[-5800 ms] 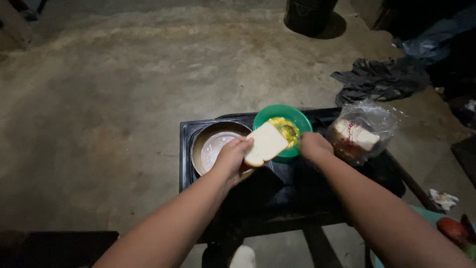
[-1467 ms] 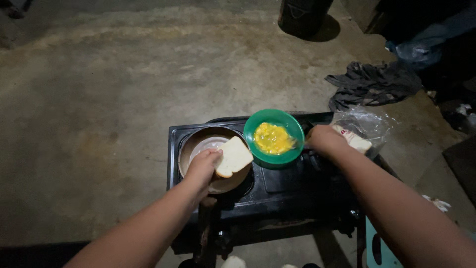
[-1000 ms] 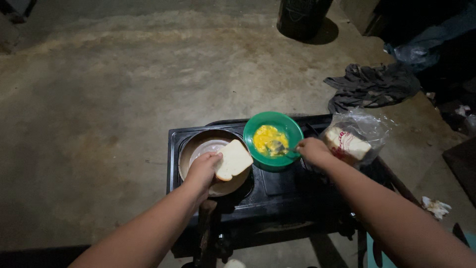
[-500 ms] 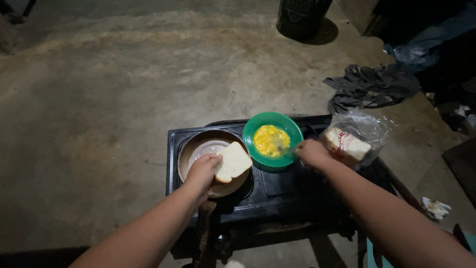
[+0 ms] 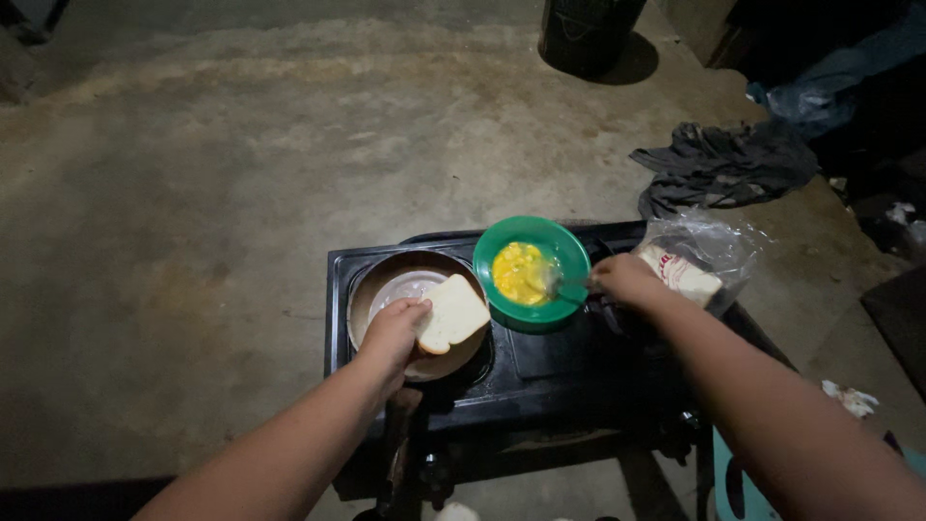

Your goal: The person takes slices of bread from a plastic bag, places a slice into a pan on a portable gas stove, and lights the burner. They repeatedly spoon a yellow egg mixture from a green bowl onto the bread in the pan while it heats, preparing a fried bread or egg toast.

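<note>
Both forearms are bare from the lower frame edge to the wrist; no sleeves, gloves, watch, rings or bands are visible. The left hand [image 5: 394, 331] and right hand [image 5: 627, 281] are likewise uncovered, with short fingers.

Just one package here: clear crinkly plastic bread bag [image 5: 709, 259], sitting on the right end of the black stove top, just beside the green bowl. Holds pale sliced bread inside, with a bit of reddish print on the plastic, too blurry to make out. Top bunched up loosely and catching the light. Partly covered on its left by the right hand [image 5: 627, 282]. No signs, no screens anywhere else.
</note>
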Demonstrator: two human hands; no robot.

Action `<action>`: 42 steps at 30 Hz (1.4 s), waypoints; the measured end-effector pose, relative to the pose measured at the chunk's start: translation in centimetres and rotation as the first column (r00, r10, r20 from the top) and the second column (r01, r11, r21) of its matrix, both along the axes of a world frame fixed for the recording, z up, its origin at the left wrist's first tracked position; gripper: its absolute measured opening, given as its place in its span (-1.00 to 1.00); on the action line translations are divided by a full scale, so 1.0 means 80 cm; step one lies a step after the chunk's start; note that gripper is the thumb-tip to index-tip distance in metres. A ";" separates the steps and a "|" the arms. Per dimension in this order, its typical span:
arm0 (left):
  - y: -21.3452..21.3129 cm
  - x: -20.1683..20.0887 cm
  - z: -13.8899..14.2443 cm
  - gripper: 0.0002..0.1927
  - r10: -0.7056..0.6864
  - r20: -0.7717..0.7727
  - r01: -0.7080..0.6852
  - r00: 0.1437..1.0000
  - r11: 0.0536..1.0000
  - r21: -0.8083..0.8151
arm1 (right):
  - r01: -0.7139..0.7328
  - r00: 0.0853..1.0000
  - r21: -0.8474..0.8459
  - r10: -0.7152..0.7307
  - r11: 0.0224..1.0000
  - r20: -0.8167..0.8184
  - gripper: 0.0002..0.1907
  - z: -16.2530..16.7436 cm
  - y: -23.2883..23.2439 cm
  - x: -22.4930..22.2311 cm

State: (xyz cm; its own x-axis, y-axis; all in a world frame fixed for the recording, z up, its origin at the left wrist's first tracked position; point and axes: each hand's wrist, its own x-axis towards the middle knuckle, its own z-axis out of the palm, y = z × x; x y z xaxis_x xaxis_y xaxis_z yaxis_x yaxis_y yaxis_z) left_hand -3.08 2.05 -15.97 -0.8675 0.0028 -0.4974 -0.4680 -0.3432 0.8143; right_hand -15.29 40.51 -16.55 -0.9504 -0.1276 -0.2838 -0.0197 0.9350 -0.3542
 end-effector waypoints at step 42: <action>-0.004 -0.007 -0.018 -0.72 -0.019 -0.112 0.010 0.994 0.997 -0.078 | -0.071 0.997 -0.025 0.070 0.997 -0.028 -0.68 -0.021 -0.028 0.007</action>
